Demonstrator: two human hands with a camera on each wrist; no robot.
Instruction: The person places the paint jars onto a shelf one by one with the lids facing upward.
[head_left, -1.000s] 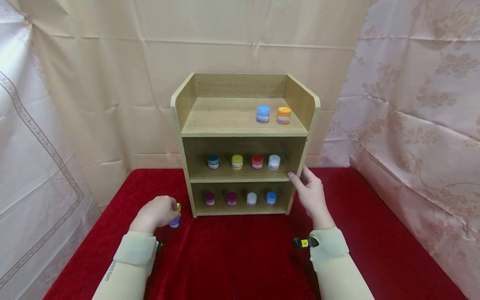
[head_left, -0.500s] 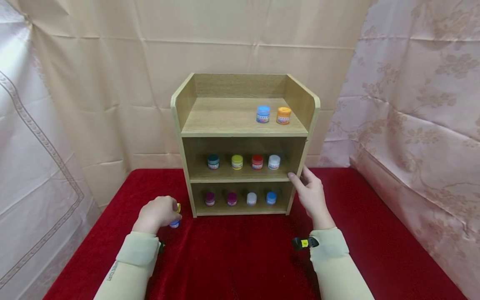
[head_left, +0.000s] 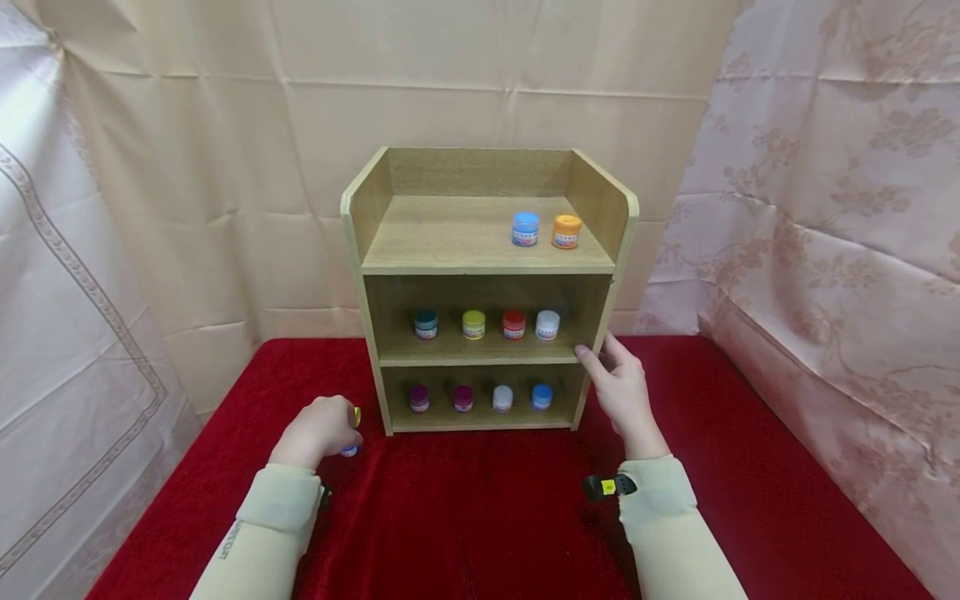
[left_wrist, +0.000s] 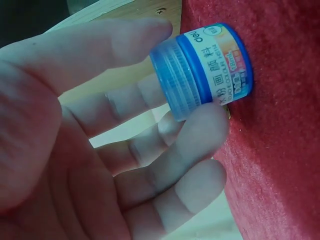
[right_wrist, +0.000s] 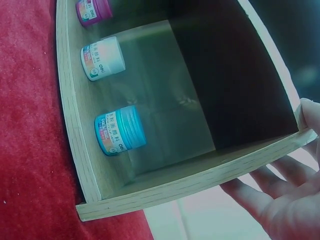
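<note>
My left hand [head_left: 322, 429] is low over the red cloth, left of the wooden shelf [head_left: 491, 269]. Its thumb and fingers pinch the lid of a blue paint jar [left_wrist: 215, 65], which stands on the cloth in the left wrist view. Something yellow [head_left: 357, 416] peeks out past that hand in the head view, mostly hidden. At the shelf's right side, my right hand [head_left: 624, 392] grips the side panel, thumb on the front edge and fingers along the outside. Closest to it on the bottom level is a light blue paint jar [right_wrist: 120, 131].
A blue jar [head_left: 525, 229] and an orange jar [head_left: 566, 232] stand on the top level. Dark green [head_left: 426, 324], yellow [head_left: 473, 325], red [head_left: 513, 325] and white [head_left: 547, 325] jars line the middle. Below are two purple-red jars [head_left: 463, 399] and a white one [head_left: 502, 398].
My left hand has shifted slightly right and down around the blue paint jar, covering more of it and of the yellow thing. My right hand keeps its place on the shelf.
</note>
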